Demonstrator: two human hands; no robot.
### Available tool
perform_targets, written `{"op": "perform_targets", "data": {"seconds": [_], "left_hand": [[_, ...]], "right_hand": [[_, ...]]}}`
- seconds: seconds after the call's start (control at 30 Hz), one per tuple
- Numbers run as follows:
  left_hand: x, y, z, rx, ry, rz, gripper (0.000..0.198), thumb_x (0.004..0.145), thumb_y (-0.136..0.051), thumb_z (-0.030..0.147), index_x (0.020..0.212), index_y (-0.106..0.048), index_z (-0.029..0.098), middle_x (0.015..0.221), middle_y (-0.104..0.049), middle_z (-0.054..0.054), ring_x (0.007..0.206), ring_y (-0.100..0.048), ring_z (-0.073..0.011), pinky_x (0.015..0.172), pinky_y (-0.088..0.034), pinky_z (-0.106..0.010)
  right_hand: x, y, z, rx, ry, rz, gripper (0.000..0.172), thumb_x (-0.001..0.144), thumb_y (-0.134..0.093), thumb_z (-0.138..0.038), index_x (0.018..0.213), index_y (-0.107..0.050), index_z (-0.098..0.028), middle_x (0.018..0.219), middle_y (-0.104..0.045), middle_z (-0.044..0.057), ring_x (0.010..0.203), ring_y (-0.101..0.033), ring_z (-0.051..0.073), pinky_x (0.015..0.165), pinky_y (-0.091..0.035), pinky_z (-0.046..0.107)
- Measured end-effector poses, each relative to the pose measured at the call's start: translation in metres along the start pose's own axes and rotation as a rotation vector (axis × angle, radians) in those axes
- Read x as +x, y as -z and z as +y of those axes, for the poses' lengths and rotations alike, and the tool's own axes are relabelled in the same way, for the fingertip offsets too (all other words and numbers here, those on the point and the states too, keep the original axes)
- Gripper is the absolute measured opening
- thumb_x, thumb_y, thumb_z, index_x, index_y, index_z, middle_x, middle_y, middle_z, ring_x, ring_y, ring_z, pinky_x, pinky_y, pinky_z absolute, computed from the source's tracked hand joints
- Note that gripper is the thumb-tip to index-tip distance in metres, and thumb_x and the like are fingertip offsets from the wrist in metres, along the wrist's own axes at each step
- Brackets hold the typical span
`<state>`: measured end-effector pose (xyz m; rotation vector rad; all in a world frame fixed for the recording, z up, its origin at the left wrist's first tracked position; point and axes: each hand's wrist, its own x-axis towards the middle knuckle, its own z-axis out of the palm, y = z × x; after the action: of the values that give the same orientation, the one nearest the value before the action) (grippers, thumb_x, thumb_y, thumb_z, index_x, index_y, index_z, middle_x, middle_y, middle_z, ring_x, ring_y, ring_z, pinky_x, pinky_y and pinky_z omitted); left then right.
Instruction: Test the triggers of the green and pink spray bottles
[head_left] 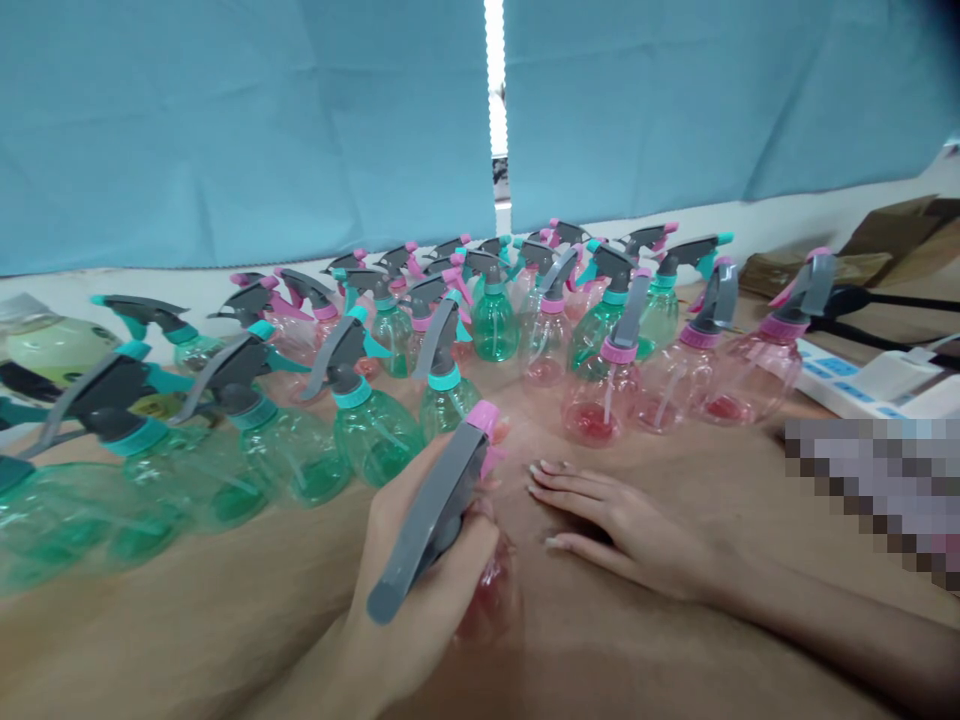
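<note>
My left hand (420, 570) is wrapped round the neck of a pink spray bottle (491, 600) with a grey and pink trigger head. The bottle stands upright at the front of the table, its neck hidden by my fingers. Just to its right, my right hand (607, 510) lies palm down on the brown tabletop (675, 660), fingers stretched out and holding nothing. Beyond my left hand is a green spray bottle (379, 435) with a turquoise collar. A pink spray bottle (600, 400) stands past my right fingertips.
Several green spray bottles (296, 455) line the left side, with more green and pink ones behind. A white power strip (862, 380) with black cables lies at right, near brown packaging (892, 240). A blue curtain (225, 130) hangs at the back.
</note>
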<state>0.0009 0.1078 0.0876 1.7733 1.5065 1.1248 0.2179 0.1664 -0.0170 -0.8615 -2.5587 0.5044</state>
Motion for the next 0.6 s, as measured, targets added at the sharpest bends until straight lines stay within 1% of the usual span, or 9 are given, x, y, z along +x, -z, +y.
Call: {"op": "perform_targets", "data": {"seconds": [0.07, 0.27, 0.43, 0.5, 0.6], "left_hand": [[0.0003, -0.0008, -0.0005, -0.005, -0.014, 0.015, 0.008, 0.072, -0.048, 0.019, 0.077, -0.051, 0.024, 0.071, -0.053, 0.003, 0.063, -0.054, -0.0142, 0.061, -0.048, -0.025], [0.0012, -0.0011, 0.0007, -0.029, -0.014, 0.024, 0.004, 0.072, -0.047, 0.023, 0.073, -0.051, 0.025, 0.064, -0.049, 0.004, 0.053, -0.05, -0.0136, 0.049, -0.043, -0.024], [0.0028, -0.0004, 0.0009, -0.065, -0.016, 0.008, 0.008, 0.07, -0.049, 0.022, 0.077, -0.051, 0.026, 0.067, -0.052, 0.003, 0.058, -0.053, -0.0149, 0.058, -0.048, -0.027], [0.0039, -0.0006, 0.0006, -0.06, -0.017, 0.0, 0.01, 0.07, -0.049, 0.023, 0.079, -0.052, 0.026, 0.065, -0.052, 0.003, 0.056, -0.051, -0.0147, 0.055, -0.047, -0.027], [0.0053, -0.0002, 0.0015, -0.041, -0.024, 0.009, 0.013, 0.07, -0.048, 0.024, 0.081, -0.055, 0.026, 0.068, -0.058, 0.003, 0.053, -0.052, -0.0149, 0.051, -0.045, -0.027]], "right_hand": [[0.0, -0.0002, -0.0002, -0.003, -0.001, 0.002, 0.053, 0.095, -0.048, -0.045, 0.142, -0.041, -0.022, 0.145, -0.046, 0.004, 0.136, -0.037, 0.02, 0.113, -0.033, 0.041], [0.0006, 0.0006, -0.0022, -0.005, -0.019, 0.0, 0.053, 0.094, -0.048, -0.046, 0.141, -0.043, -0.021, 0.144, -0.046, 0.004, 0.136, -0.038, 0.02, 0.113, -0.032, 0.04], [0.0004, 0.0021, -0.0033, -0.015, -0.024, -0.012, 0.053, 0.095, -0.047, -0.046, 0.14, -0.044, -0.02, 0.145, -0.045, 0.004, 0.136, -0.037, 0.02, 0.113, -0.033, 0.04], [0.0002, 0.0022, -0.0031, 0.0, -0.02, 0.0, 0.052, 0.094, -0.049, -0.045, 0.14, -0.044, -0.021, 0.145, -0.046, 0.004, 0.135, -0.038, 0.02, 0.113, -0.033, 0.04], [0.0001, 0.0015, -0.0024, 0.022, -0.009, 0.02, 0.052, 0.094, -0.051, -0.044, 0.14, -0.044, -0.022, 0.144, -0.047, 0.004, 0.135, -0.039, 0.021, 0.112, -0.034, 0.041]]}}
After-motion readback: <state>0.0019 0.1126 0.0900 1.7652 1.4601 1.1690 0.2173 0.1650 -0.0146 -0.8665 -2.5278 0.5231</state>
